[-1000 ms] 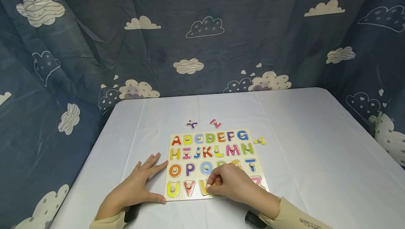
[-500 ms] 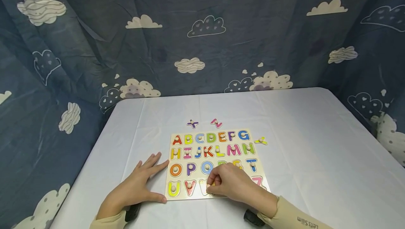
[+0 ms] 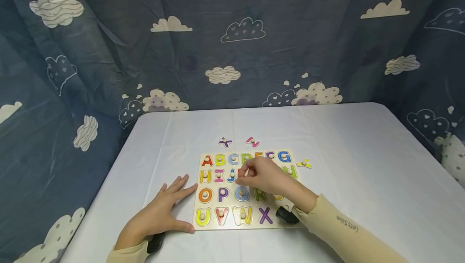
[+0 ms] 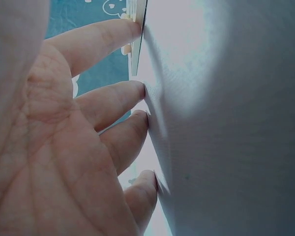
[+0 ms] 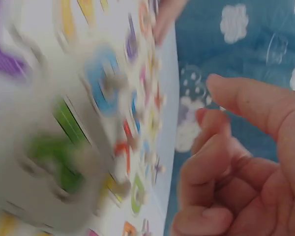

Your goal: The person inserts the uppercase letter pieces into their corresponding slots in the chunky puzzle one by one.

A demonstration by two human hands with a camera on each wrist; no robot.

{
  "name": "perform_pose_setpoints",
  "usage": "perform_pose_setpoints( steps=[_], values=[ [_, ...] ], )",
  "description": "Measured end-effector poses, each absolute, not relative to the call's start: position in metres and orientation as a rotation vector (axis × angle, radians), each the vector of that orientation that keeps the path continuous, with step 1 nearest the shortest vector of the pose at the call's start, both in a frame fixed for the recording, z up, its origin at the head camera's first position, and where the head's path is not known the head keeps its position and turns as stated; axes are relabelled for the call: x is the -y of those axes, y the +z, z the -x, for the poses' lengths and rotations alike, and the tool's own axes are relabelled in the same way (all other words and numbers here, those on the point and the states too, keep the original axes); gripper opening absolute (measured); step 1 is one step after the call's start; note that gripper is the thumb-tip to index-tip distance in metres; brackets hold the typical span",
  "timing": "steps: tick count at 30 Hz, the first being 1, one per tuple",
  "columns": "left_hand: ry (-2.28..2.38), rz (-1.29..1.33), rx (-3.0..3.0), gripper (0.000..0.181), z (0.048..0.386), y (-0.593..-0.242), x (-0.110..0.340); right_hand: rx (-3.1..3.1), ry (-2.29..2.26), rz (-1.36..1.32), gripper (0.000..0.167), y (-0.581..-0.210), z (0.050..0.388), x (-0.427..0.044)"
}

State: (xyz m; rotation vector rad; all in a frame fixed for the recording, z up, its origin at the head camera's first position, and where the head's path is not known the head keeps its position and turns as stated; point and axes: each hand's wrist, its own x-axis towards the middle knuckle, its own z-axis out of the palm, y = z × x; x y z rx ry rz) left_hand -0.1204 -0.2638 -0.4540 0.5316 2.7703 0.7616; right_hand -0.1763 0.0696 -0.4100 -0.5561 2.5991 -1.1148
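Note:
A wooden alphabet puzzle board (image 3: 225,224) with knobbed letters lies on the table. My left hand (image 3: 160,210) rests flat at its left side, fingers spread, index fingertip and thumb at the board's edge. My right hand (image 3: 267,176) hovers over the board's middle; in the right wrist view its thumb and loosely bent fingers (image 5: 209,162) stand apart with nothing between them. The yellow letter W (image 3: 242,215) sits in the bottom row, beside a purple X-shaped spot (image 3: 265,215). My right hand and wrist hide some letters of the upper rows and the lower right corner.
Beyond the board lie a loose purple letter X (image 3: 225,142) and a pink letter Z (image 3: 252,142). A yellow letter Y (image 3: 304,163) lies off its right edge. A white cloth covers the table (image 3: 345,146), with a dark cloud-patterned curtain (image 3: 196,53) behind.
My right hand has let go of the letter W and moved up and away from the bottom row. The W now shows in its place. My left hand has stayed at the board's edge.

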Motion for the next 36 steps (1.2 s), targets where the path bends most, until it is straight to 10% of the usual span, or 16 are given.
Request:
perform_pose_setpoints(
  steps=[14, 36],
  values=[
    [0.782, -0.526, -2.735, 0.118, 0.12, -0.455, 0.257, -2.679, -1.126, 0.471, 0.025, -0.432, 0.292, -0.053],
    [0.779, -0.505, -2.752, 0.117, 0.121, -0.452, 0.263, -2.675, -0.987, 0.463, 0.014, -0.433, 0.333, -0.024]
  ],
)
